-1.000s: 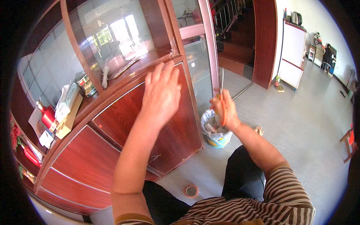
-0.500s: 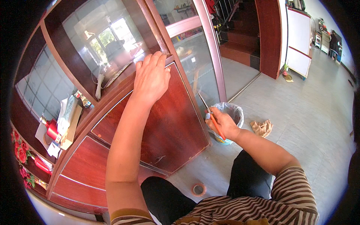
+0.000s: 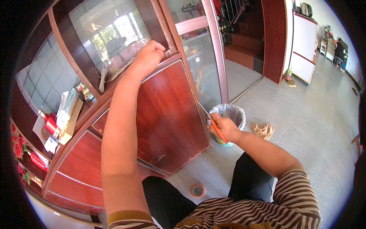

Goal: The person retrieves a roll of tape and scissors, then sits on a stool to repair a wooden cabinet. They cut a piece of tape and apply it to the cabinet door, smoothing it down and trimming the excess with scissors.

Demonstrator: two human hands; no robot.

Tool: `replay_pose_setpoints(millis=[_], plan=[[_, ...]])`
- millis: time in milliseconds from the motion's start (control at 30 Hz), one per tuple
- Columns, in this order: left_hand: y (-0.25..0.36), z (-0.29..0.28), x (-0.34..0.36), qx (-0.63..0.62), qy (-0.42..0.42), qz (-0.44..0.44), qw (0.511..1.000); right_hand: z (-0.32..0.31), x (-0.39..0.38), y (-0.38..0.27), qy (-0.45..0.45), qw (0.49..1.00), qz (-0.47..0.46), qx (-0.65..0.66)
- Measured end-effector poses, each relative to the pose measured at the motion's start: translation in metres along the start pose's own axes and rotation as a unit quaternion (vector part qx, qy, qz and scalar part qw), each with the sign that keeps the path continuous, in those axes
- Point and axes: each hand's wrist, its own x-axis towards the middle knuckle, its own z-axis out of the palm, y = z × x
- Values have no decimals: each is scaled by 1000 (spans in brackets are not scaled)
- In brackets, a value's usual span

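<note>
My left hand point(image 3: 151, 53) is raised to the right end of the dark red wooden cabinet's shelf point(image 3: 170, 58). Its fingers are curled closed by the corner post, where a small clear, shiny patch shows; what they pinch, if anything, cannot be made out. Lower down, my right hand point(image 3: 225, 128) is closed round a slim tool with a pointed metal blade and an orange handle point(image 3: 218, 131). The blade points up and left, near the cabinet's right edge. Just behind that hand stands a waste bin point(image 3: 241, 114) lined with a clear bag.
On the floor lie a tape roll point(image 3: 198, 191) and a crumpled tan cloth or paper point(image 3: 263, 131). Cabinet shelves hold a red bottle point(image 3: 50, 123), a box and papers. A glass door point(image 3: 200, 61), stairs point(image 3: 244, 47) and a white cupboard point(image 3: 304, 47) stand beyond; a person is far back.
My left hand has gone from lying over the shelf edge to a closed grip by the corner post. The right hand still holds the tool, its blade tilted farther left. My view has shifted slightly.
</note>
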Motion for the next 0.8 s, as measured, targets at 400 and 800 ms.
replay_pose_setpoints(millis=[400,800], plan=[[35,15,-15,-156,30,-61,985,-2,-3,3,-25,999,-37,-9],[32,16,9,-63,-4,-58,996,-5,0,7,-11,999,-43,-19]])
